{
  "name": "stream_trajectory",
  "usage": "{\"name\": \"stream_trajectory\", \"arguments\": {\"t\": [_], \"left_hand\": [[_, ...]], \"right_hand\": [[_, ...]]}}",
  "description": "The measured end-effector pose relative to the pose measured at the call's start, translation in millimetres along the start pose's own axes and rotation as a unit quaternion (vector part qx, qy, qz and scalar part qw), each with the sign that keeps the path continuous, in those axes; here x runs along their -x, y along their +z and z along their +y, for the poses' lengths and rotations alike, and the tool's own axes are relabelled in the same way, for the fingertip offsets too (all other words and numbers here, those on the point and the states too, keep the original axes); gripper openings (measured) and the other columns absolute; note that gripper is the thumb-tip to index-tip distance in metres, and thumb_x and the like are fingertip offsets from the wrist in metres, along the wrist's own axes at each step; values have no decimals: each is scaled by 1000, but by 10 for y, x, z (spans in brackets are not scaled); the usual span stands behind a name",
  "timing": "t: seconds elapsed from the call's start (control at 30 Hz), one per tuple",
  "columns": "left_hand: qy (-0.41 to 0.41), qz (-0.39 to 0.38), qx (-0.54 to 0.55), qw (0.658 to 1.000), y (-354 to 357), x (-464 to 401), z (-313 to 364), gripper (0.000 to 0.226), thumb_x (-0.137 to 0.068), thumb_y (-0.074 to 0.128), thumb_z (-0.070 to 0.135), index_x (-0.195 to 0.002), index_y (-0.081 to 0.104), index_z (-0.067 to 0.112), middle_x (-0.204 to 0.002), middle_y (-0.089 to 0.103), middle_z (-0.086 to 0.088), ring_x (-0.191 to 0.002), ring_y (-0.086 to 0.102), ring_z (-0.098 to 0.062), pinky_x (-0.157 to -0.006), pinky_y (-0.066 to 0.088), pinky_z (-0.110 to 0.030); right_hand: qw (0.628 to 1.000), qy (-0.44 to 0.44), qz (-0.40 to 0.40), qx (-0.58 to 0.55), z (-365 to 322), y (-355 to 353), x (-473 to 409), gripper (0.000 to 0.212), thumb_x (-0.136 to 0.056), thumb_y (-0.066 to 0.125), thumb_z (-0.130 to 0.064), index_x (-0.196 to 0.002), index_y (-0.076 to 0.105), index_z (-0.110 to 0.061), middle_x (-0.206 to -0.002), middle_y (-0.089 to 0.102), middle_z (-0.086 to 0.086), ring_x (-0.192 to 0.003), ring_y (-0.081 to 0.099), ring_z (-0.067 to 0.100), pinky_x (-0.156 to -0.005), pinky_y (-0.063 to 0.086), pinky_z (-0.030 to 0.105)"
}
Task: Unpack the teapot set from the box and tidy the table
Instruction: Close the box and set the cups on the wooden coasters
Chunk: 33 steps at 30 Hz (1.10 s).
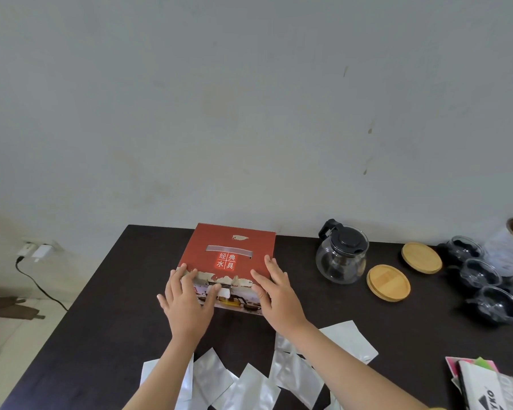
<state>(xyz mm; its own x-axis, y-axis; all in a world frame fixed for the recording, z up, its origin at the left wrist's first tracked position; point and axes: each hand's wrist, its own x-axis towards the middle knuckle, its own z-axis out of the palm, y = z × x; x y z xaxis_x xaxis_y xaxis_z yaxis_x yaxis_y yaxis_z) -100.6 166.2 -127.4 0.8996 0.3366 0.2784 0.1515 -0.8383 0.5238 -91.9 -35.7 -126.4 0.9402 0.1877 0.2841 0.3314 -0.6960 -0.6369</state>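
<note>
Most of the unpacking appears done in the head view: glass teapot [342, 258], two wooden lids [388, 282] and three glass cups [481, 285] stand right of the red box [228, 253] on the dark table [101, 306]. Left hand [187, 300] and right hand [274, 291] lie flat-fingered on the box's closed front edge; its contents cannot be seen. Silver pouches [296, 377] are strewn along the near edge, awaiting tidying.
</note>
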Motion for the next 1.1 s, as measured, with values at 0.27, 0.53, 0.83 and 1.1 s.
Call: {"name": "stream_trajectory", "arguments": {"t": [0.27,0.53,0.83,1.1], "left_hand": [[-31,51,28,998,-3,-42,129,56,-76,63,53,-109,57,8,-137,47,-12,-132,37,-36,-106,25,-65],[-54,67,46,995,46,-74,172,58,-74,66,55,-109,55,9,-133,46,-10,-127,38,-35,-104,31,-58],[-55,61,46,996,-11,-90,192,64,-69,59,63,-104,56,9,-133,45,-11,-124,38,-35,-95,39,-56],[-92,7,136,986,-84,-88,253,64,-68,65,61,-110,51,15,-151,28,-8,-138,26,-29,-103,38,-51]], "right_hand": [[1000,-1,10,-12,1,34,13,68,-94,17,-61,-135,54,-21,-157,18,-3,-146,10,16,-115,9,39],[1000,-2,11,-11,13,40,16,60,-96,23,-56,-136,53,-22,-157,18,-3,-146,10,16,-115,11,40],[1000,6,-10,-27,-18,-23,38,65,-90,27,-63,-138,50,-25,-157,9,-10,-145,0,8,-115,5,34],[986,90,-5,-140,-170,-7,85,43,-93,59,-29,-134,50,-34,-158,18,-1,-145,22,15,-103,27,10]]}}
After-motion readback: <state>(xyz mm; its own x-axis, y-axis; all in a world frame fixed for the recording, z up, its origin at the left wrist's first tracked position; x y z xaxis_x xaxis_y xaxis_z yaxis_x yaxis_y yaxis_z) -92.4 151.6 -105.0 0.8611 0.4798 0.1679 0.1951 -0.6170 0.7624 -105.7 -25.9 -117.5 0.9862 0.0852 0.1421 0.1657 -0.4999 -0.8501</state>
